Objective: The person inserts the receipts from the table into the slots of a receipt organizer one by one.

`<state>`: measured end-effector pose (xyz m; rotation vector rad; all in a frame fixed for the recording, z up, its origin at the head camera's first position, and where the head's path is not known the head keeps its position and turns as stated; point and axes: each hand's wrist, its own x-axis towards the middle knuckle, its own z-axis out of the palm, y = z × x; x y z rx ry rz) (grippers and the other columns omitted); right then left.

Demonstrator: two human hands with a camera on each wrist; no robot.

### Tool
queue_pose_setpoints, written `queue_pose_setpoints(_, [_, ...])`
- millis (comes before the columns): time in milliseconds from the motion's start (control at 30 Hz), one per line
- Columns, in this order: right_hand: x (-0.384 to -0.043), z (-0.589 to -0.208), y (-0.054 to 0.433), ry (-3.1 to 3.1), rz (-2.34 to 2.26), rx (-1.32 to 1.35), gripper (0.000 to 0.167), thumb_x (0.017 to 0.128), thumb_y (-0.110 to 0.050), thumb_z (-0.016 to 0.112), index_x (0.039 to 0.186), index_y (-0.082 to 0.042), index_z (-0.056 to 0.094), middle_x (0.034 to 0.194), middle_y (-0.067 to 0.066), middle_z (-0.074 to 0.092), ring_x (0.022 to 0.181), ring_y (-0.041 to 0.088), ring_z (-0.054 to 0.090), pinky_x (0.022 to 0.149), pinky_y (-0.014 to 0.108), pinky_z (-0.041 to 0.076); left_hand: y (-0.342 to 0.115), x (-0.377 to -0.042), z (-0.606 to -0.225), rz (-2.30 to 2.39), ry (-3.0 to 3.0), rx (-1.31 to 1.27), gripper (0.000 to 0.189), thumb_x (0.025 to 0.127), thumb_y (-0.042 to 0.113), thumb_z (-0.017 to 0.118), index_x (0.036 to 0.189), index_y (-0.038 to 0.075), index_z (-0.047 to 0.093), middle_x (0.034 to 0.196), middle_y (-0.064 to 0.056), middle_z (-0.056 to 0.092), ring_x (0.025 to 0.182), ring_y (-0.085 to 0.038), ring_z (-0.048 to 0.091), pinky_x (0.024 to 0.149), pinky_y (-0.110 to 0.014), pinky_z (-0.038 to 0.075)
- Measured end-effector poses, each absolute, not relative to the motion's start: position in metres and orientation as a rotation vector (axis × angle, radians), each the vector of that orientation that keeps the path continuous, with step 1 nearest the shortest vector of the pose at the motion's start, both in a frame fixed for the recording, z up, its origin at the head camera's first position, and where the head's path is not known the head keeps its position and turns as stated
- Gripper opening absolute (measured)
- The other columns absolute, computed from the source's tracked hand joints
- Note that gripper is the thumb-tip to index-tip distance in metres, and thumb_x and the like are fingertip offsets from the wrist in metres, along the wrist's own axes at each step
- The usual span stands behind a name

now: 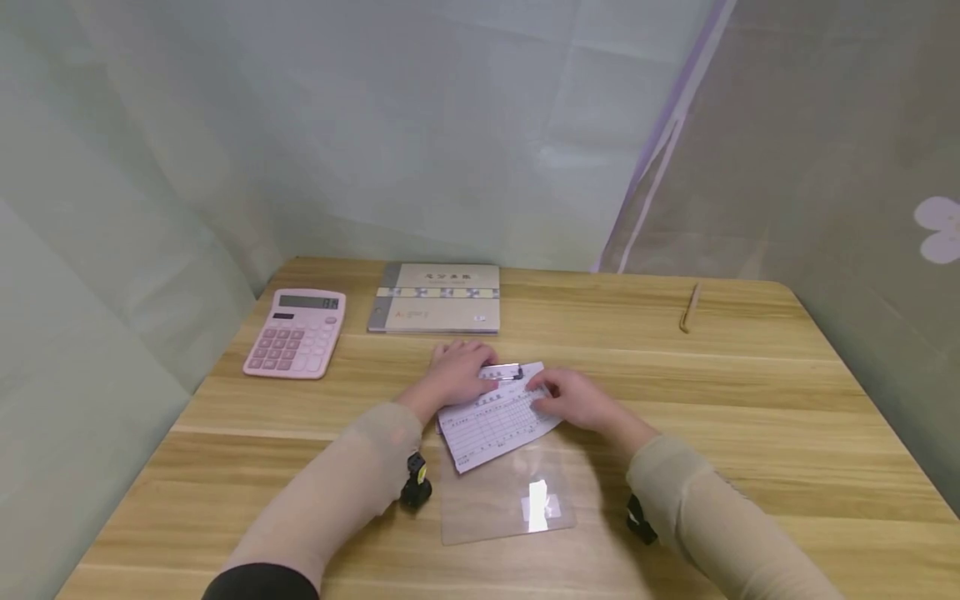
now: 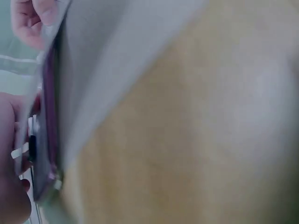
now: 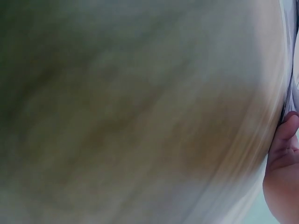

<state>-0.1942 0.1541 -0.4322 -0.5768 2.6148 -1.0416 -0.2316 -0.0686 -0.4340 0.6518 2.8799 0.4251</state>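
A clear clipboard (image 1: 487, 517) lies on the table with a metal clip (image 1: 508, 372) at its far end. Printed paper forms (image 1: 487, 433) lie at an angle over its upper part, the near corner over the clear board. My left hand (image 1: 459, 372) is at the clip, its fingers bent over the left end and the thumb along the near side. On the right edge of the top form, my right hand (image 1: 577, 398) pinches the paper between thumb and fingers. The left wrist view shows the form's raised underside (image 2: 107, 60); the right wrist view is mostly blurred table.
A pink calculator (image 1: 296, 333) lies at the left. Behind the hands is a beige account book (image 1: 442, 298) with a grey spine. A pen (image 1: 690, 308) lies at the far right of the wooden table (image 1: 750, 400). Pale curtains (image 1: 450, 125) hang around it.
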Motion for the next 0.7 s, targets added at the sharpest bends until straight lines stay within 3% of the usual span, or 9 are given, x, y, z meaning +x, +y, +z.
queue_pose_setpoints(300, [-0.194,-0.434,0.15,2.675,-0.954,-0.682,0.029,0.08,-0.017,0.073,0.107,-0.011,0.064,0.098,0.003,0.063,0.085,0.016,0.055,0.08,0.034,0.044,-0.07,-0.231,-0.441,0.5,2.908,0.666,0.034,0.086,0.043,0.063,0.112,0.023,0.059,0.119,0.005,0.054,0.105,-0.019,0.044,0.09,-0.041,0.025])
queue_pose_setpoints(700, [-0.189,-0.431,0.143,2.794,-0.829,-0.608,0.03,0.081,-0.025,0.073,0.108,-0.016,0.064,0.099,0.01,0.059,0.085,0.021,0.054,0.078,0.04,0.045,-0.072,-0.234,-0.435,0.542,2.886,0.709,0.035,0.085,0.039,0.066,0.112,0.017,0.061,0.114,0.002,0.058,0.105,-0.02,0.049,0.091,-0.041,0.027])
